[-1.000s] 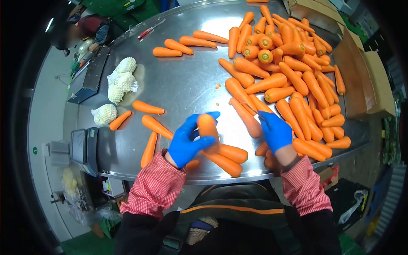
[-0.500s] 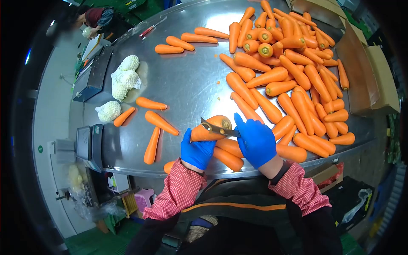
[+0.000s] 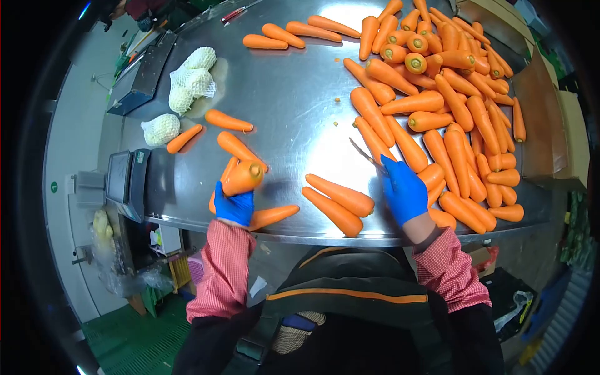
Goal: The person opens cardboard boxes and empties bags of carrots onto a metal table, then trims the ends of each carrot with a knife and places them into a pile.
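Observation:
My left hand (image 3: 235, 207), in a blue glove, is closed round a thick carrot (image 3: 242, 179), its stem end facing up and to the right. Below that hand another carrot (image 3: 275, 215) lies on the metal table (image 3: 281, 112), and more carrots lie just behind it. My right hand (image 3: 405, 192), also gloved in blue, grips a knife (image 3: 367, 155) whose thin blade points up and left. Two carrots (image 3: 340, 195) lie side by side between my hands. Right of my right hand spreads a large heap of carrots (image 3: 453, 106).
Netted white produce (image 3: 192, 82) and a scale (image 3: 128, 181) are at the left. A red-handled tool (image 3: 234, 15) lies at the far edge, near a row of carrots (image 3: 314, 30). An open cardboard box (image 3: 540, 119) borders the heap. Another person (image 3: 140, 9) is at upper left.
My left hand has moved left with the carrot, away from the knife. My right hand has shifted slightly right with the knife, its blade now seen edge-on. The view has shifted too.

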Demonstrator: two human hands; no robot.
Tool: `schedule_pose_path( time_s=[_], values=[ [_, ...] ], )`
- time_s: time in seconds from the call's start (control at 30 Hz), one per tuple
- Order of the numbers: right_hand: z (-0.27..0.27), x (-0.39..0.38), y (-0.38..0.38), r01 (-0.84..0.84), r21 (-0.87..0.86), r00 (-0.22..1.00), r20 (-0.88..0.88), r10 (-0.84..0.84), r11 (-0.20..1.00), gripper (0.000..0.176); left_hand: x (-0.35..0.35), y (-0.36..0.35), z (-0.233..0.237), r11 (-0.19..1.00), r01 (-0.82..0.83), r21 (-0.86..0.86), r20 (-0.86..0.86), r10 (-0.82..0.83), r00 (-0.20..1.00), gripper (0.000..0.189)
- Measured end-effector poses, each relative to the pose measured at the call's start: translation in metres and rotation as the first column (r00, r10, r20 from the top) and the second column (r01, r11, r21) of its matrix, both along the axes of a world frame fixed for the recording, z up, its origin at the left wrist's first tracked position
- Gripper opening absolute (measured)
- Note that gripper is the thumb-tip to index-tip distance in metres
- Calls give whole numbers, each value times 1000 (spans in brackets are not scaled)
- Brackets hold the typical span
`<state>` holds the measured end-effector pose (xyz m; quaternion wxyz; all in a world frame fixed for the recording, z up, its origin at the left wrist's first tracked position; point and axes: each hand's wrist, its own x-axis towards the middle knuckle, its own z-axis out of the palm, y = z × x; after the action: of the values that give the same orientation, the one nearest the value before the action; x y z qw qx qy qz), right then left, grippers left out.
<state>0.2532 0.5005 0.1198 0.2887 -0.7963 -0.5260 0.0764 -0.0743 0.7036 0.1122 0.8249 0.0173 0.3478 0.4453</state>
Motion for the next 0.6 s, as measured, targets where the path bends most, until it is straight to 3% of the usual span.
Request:
schedule_pose_path(
  time_s=[0.07,0.17,0.23,0.27,0.3,0.33,0.37,0.4,0.43,0.53,0.6],
  values=[
    [13,-8,5,-11,-4,999,-36,11,1000,31,-8,10,-11,991,-113,-72,-276,89,957,54],
    [18,-8,0,9,10,1000,-8,-9,1000,32,-2,-1,-1,976,-140,-166,-412,60,909,56],
    [17,-5,-5,8,11,999,-49,-7,1000,33,26,-26,13,970,238,-47,-547,-224,806,56],
    [17,-3,-6,7,15,997,-72,-6,1000,33,53,-42,30,883,469,-1,-597,-376,708,54],
    [16,-2,-7,10,45,997,-78,-6,999,32,80,-55,40,739,674,29,-653,-496,572,54],
    [15,-2,-9,15,75,996,-86,-8,997,31,93,-63,17,418,876,238,-817,-401,414,55],
    [15,-3,-10,21,105,996,-94,-11,994,31,104,-69,-5,-3,950,313,-929,-210,305,56],
    [16,-2,-12,30,82,995,-99,-21,996,30,123,-72,-6,-286,939,190,-972,82,222,59],
    [18,-2,-15,38,60,994,-103,-32,997,30,141,-70,-7,-501,865,-18,-902,382,202,63],
    [20,3,-29,72,-2,983,-167,-71,997,28,174,-60,-27,-632,726,-270,-955,271,-120,62],
    [20,7,-40,114,-29,955,-274,-117,993,27,181,-43,-38,-691,684,-232,-969,227,-99,61]
  ],
)
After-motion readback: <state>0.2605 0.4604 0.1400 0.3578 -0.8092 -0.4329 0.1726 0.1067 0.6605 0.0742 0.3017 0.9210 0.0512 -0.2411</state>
